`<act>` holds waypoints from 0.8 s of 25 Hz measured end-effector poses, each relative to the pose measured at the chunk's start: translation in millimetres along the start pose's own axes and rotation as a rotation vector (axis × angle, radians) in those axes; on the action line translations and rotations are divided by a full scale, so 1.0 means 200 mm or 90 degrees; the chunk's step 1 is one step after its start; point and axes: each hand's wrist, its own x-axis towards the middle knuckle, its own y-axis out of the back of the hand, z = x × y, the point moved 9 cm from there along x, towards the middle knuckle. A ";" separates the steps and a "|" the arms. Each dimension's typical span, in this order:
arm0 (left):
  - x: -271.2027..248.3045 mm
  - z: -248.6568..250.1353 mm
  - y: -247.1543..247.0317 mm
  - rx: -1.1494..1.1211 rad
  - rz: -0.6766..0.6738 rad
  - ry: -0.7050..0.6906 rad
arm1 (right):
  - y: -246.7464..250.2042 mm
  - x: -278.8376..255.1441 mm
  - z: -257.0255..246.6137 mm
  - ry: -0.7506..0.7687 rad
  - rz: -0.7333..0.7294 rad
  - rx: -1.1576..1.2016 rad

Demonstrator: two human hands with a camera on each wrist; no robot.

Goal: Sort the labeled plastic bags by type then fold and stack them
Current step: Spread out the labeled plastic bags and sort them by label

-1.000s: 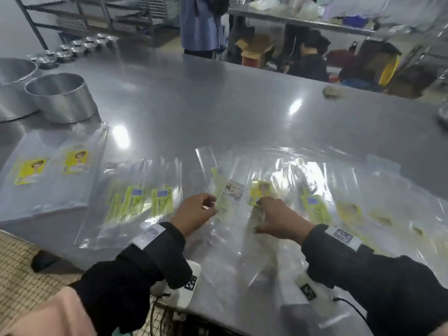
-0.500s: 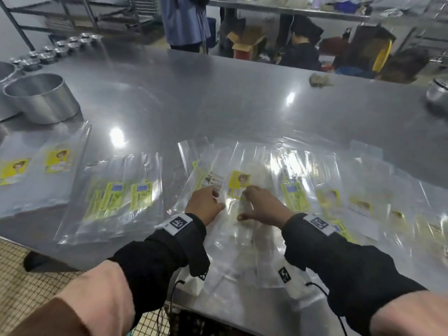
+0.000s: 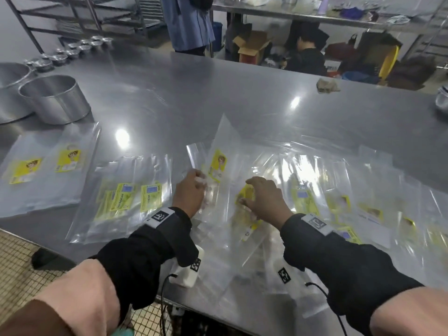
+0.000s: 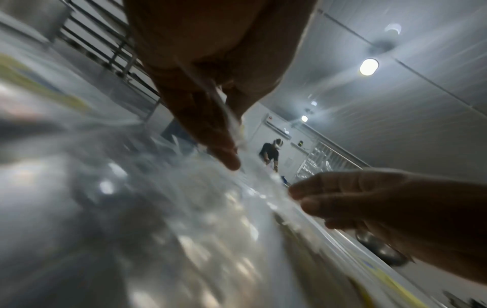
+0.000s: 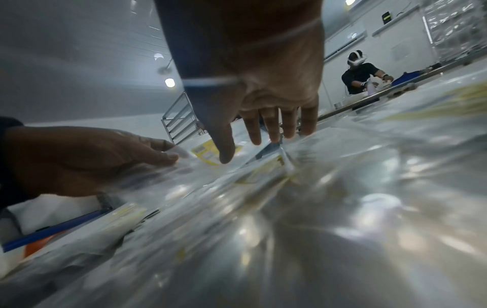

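The broad stainless-steel table (image 3: 254, 100) carries a spread of loose clear plastic bags with yellow labels (image 3: 339, 197) across its near right part, their long axes running roughly from the near edge toward the far side. Left of them lie a flat pile of clear bags with green-yellow labels (image 3: 128, 197) and, farther left, a stack of clear bags with yellow cartoon labels (image 3: 43, 170). Two round metal tins (image 3: 53, 98) stand at the far left; what they hold cannot be told. One clear bag with a yellow cartoon label (image 3: 218, 163) rises tilted off the spread, its free end pointing away and up. The left hand (image 3: 190, 192) pinches its near edge. The right hand (image 3: 265, 197) arches over the spread, fingers (image 5: 274, 129) loosely spread, tips down on the plastic, gripping nothing.
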 end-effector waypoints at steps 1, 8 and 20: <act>0.01 0.00 0.10 -0.004 0.032 -0.011 | -0.02 0.03 -0.03 -0.004 -0.009 -0.018; 0.21 -0.30 0.88 -0.039 0.207 0.006 | -0.23 0.26 -0.31 -0.047 -0.049 -0.098; 0.43 -0.86 1.83 0.070 0.375 0.155 | -0.41 0.46 -0.43 -0.116 -0.019 -0.135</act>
